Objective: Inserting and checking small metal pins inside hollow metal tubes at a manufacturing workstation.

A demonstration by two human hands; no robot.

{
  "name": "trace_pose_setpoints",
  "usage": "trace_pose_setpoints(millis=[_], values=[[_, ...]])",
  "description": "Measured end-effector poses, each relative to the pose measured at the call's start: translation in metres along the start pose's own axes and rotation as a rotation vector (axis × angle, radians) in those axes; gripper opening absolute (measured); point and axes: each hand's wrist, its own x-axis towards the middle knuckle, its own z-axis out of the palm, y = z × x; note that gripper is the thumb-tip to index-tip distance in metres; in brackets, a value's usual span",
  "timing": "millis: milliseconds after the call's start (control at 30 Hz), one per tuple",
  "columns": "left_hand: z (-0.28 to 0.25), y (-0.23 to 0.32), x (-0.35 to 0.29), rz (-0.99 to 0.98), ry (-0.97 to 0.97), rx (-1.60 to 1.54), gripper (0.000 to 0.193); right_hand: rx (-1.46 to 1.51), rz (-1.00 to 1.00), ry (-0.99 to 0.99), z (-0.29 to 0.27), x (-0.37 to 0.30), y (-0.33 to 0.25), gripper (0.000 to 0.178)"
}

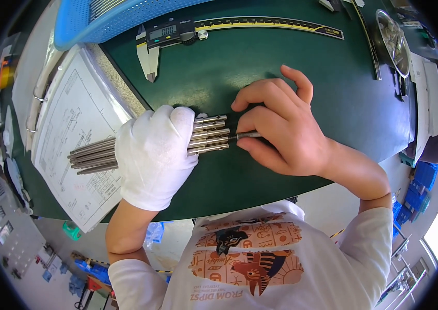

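Rods of grey metal, bundled sideways over a green table and partly over a paper drawing. The left hand, white-gloved, is wrapped around their middle, both ends sticking out. The bare right hand pinches a slim pin between thumb and finger at the slotted right ends. The rods look stiff, smooth and hard to break — probably weighty together and apt to slide — so mid-length seems the best hold.
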Motion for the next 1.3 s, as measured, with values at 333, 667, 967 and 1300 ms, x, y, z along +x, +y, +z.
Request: trace_pose_setpoints(millis=[333,667,967,1300], values=[[-0.001,0.000,-0.002,0.013,-0.003,0.025,0.026,0.063,0.008,0.002,0.000,-0.001,-0.001,0.022],[-0.001,0.001,-0.001,0.011,-0.023,0.016,0.027,0.035,0.018,0.040,-0.004,0.000,-0.004,0.017],[-0.002,0.001,-0.002,0.002,-0.014,0.007,0.026,0.120,-0.208,-0.004,-0.006,-0.006,0.009,0.025],[-0.002,0.001,-0.002,0.000,-0.020,0.016,0.028,0.273,-0.055,0.059,-0.005,-0.007,0.004,0.021]])
